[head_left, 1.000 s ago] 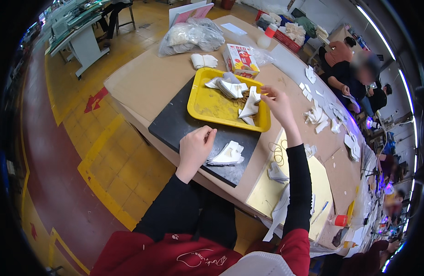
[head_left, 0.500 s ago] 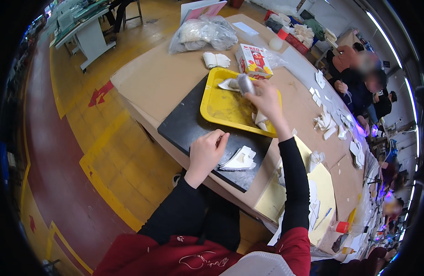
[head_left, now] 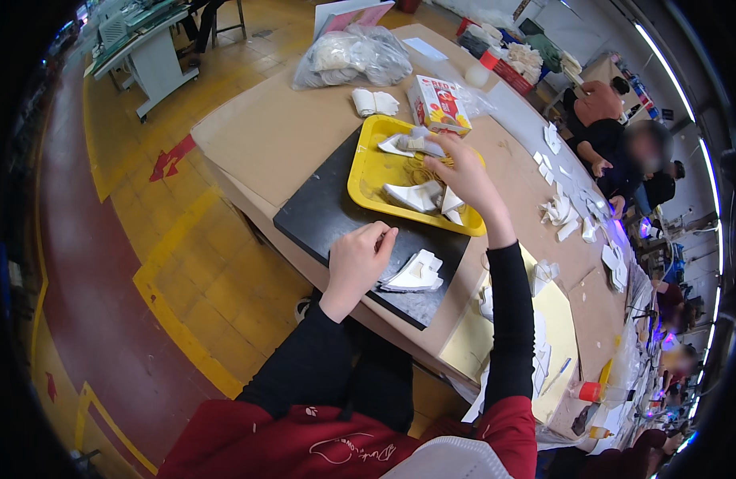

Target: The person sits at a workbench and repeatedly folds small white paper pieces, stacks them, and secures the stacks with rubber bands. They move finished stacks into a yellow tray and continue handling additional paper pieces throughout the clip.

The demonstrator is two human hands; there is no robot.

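Yellow-painted workshop floor runs past a long brown table [head_left: 288, 136] where a black mat [head_left: 336, 215] carries a yellow tray [head_left: 368, 172]. Over the tray's middle the right hand [head_left: 464, 180] reaches with fingers curled narrow; whether they pinch anything I cannot tell, since the hand's back hides the tips. White folded pieces [head_left: 416, 195] lie in the tray just below and to the left of those fingers, almost touching, their long edges running across the tray. The left hand [head_left: 356, 259] rests loosely curled on the mat, fingertips just beside a small stack of white pieces [head_left: 416, 275] lying to their right. That stack sits nearer the left hand; the tray pieces are nearer the right. Beyond the tray stand a red and white box [head_left: 440, 104] and a clear bag [head_left: 348, 56].
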